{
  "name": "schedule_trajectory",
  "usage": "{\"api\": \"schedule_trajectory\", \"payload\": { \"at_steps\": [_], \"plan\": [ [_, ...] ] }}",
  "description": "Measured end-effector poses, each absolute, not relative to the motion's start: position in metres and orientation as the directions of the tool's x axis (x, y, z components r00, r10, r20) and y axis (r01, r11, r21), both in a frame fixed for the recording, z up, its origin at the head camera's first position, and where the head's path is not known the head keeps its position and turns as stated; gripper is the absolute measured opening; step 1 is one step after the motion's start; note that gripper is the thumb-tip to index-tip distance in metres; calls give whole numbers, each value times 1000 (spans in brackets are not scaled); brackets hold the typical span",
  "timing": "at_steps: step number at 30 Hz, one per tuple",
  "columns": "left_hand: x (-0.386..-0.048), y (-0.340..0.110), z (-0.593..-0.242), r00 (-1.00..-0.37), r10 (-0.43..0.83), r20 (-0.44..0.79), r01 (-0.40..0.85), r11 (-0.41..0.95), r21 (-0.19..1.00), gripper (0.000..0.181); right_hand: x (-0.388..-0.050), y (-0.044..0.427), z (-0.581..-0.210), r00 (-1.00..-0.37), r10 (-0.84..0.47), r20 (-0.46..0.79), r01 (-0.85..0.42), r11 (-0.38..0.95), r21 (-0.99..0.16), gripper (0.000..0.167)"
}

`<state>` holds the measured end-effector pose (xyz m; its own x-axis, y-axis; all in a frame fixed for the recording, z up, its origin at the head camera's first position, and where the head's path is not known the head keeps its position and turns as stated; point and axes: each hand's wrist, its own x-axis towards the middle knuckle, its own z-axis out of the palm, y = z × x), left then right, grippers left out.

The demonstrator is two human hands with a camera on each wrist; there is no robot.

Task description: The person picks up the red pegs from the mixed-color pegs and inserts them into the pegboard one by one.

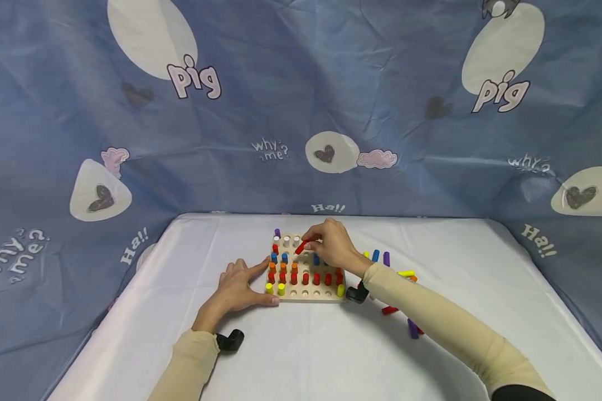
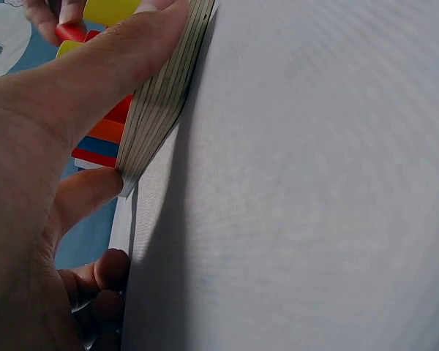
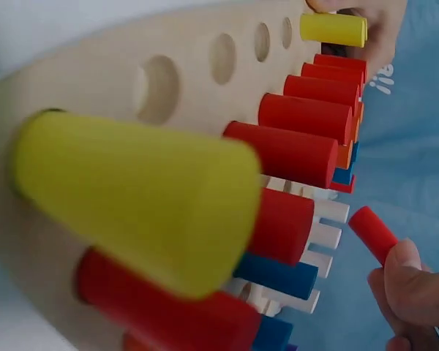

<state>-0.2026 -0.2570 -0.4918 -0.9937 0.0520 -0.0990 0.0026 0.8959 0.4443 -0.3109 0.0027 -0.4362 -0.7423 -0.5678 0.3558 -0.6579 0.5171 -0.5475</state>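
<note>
A wooden pegboard (image 1: 311, 298) stands on the white table with coloured pegs upright in its holes. My right hand (image 1: 331, 243) is above its back part, pinching a red peg (image 1: 301, 247) that tilts; the right wrist view shows this red peg (image 3: 373, 234) held between thumb and fingers, clear of the board. My left hand (image 1: 237, 288) holds the board's left side, thumb at the front corner and index finger farther back. In the left wrist view the thumb of my left hand (image 2: 95, 95) lies by a yellow peg (image 2: 111, 10) at the board's layered edge (image 2: 161, 110).
Loose pegs lie right of the board, among them a purple peg (image 1: 412, 328), a yellow peg (image 1: 406, 273) and a red peg (image 1: 389, 310), partly under my right forearm. A patterned blue cloth (image 1: 261, 189) hangs behind the white table (image 1: 291, 351).
</note>
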Motion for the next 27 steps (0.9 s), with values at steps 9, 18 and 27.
{"api": "schedule_trajectory", "payload": {
  "at_steps": [9, 18, 27],
  "plan": [
    [-203, -255, -492, -994, 47, -100, -3, 893, 449, 115, -321, -14, -433, -750, -586, 306, -638, 520, -568, 7],
    [-205, -257, -492, -995, 51, -89, 7, 898, 440, 114, -332, -31, -437, -769, -595, 234, -608, 568, -555, 8],
    [-206, -257, -492, -993, 51, -105, 0, 899, 438, 115, -341, -36, -443, -750, -638, 175, -609, 562, -560, 5]
  ]
}}
